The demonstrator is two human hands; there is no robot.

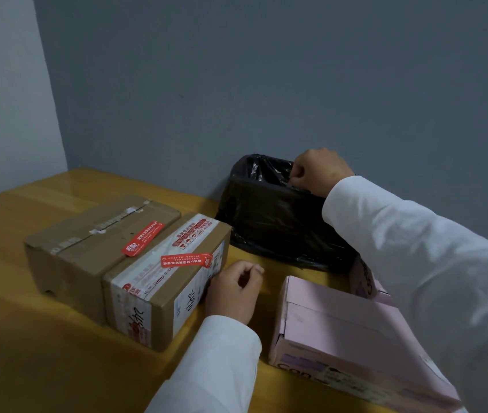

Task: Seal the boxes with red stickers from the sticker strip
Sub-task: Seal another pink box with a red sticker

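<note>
Right hand (320,171) seemingly over bin (269,216)

Brown boxes (123,263) with red stickers (143,238); pink box (350,332); black bin bag (269,216); yellow-wood table (28,353); white sleeves (415,248).

The person is wearing a long-sleeved white garment. The left sleeve (216,371) is ending in a plain, slightly rounded cuff at the wrist, leaving the left hand (235,290) bare. The right sleeve (415,263) is showing soft folds and creases along the forearm, its cuff also sitting at the wrist, with the right hand (320,171) bare. No rings, watch or gloves are showing.
</note>
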